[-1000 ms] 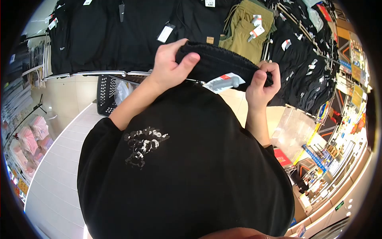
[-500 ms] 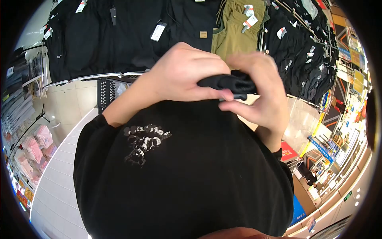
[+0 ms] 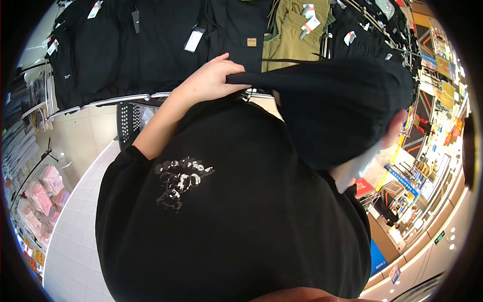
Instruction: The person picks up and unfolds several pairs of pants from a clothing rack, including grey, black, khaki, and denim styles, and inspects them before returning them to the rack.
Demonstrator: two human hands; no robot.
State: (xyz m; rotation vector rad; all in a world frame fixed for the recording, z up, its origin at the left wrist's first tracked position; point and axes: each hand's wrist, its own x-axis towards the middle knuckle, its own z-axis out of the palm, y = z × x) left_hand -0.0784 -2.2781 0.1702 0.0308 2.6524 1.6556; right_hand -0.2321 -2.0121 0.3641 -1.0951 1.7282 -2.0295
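Note:
A black garment (image 3: 342,110) is stretched in the air in front of my chest, its exact kind not clear. My left hand (image 3: 214,78) pinches its narrow gathered end, thumb below and fingers above. At the wider, bunched end on the right, my right hand (image 3: 396,128) grips the cloth; only part of it shows past the fabric, the rest is hidden. A pale flat strip (image 3: 358,168), blurred, hangs below the cloth near my right wrist, and I cannot make out what it is.
Black trousers (image 3: 161,45) and a khaki pair (image 3: 292,35) with paper tags hang on a metal rail (image 3: 146,97) ahead. A black perforated panel (image 3: 130,123) stands beneath. Packaged pink goods (image 3: 43,194) are at the left, beside a white surface (image 3: 75,241).
The black garment, bunched small between both hands before, is now spread out. My right hand has moved right and behind the cloth; my left hand has shifted slightly left.

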